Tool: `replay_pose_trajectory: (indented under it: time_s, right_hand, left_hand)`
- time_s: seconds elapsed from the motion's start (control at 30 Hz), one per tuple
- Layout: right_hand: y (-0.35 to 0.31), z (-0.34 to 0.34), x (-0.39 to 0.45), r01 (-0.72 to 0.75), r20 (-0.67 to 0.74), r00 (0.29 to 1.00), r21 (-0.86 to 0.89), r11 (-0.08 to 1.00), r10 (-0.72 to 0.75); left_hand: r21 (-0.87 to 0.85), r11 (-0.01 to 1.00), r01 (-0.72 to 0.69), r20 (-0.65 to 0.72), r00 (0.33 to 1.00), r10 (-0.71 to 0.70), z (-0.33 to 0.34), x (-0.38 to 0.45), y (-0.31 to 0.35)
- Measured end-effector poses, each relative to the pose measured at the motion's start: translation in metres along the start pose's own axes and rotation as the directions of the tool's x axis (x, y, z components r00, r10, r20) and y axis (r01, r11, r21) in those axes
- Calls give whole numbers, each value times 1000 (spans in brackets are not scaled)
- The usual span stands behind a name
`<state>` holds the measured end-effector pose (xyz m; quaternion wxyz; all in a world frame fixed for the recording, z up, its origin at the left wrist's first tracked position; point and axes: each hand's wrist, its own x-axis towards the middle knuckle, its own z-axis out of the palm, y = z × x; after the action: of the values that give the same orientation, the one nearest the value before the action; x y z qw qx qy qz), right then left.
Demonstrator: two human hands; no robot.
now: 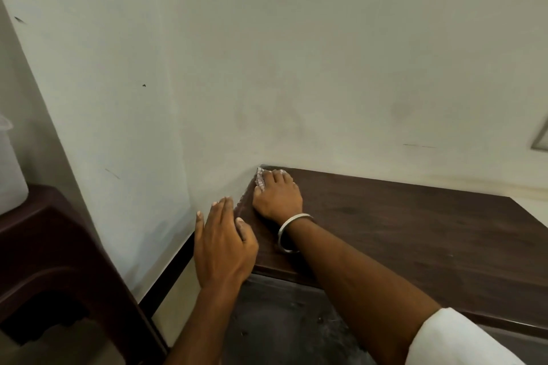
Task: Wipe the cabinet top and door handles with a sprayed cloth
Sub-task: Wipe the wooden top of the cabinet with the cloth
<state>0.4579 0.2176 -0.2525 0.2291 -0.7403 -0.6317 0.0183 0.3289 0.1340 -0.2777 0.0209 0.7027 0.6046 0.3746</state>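
At the far left stands a dark plastic stool (44,246) with rounded, moulded edges, and on it a pale, translucent container (10,169), only partly in view. Beside it rises the plain wall (207,68), matte and off-white, with a few small dark marks.

Your left hand (222,243) is next, at the left edge of the cabinet top (415,231). Its fingers (221,210) are straight and close together, holding nothing; I think you keep it there to steady yourself while the other arm reaches far.

Your right hand (277,195) lies in the back left corner of the worktop, where the wood meets the wall. The fingers are bent down and press on the cloth (260,179), a pale, wrinkled fabric that shows only at the fingertips. The corner probably collects dust, so the hand pushes deep into it. A smooth metal bangle (292,231) sits on this wrist.

The cabinet top is dark brown wood, flat, with a fine grain and a rounded front edge. The door handles are not in view.
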Motion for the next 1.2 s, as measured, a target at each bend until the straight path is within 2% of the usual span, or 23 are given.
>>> replay_pose_trajectory:
  time_s: [0.13,0.37,0.6,0.77,1.0,1.1,1.2]
  right_hand:
    - [17,-12,-9,-2,-9,1000,27,1000,2]
    - [107,-58,-35,-190,-74,979,-15,982,188]
    - [217,-122,-89,-421,-143,902,-72,904,408]
    - [268,-160,-132,-533,-182,838,-76,843,514]
    - [311,-193,-176,-639,-193,762,-67,767,618]
    - [311,-194,-181,-637,-196,763,-68,768,616]
    - [288,-183,-179,-589,-215,798,-81,804,563]
  left_hand:
    - [-1,1000,5,3,1000,-5,-1,-1,2]
    - [4,1000,21,21,1000,-21,-2,-1,2]
    - [7,999,35,38,999,-35,-3,0,3]
    - [4,999,38,62,997,-38,-6,-1,5]
    - [1,999,46,83,995,-46,-7,-1,6]
    - [1,999,45,81,996,-45,-7,-1,6]
    - [-4,999,42,83,996,-42,-6,-2,6]
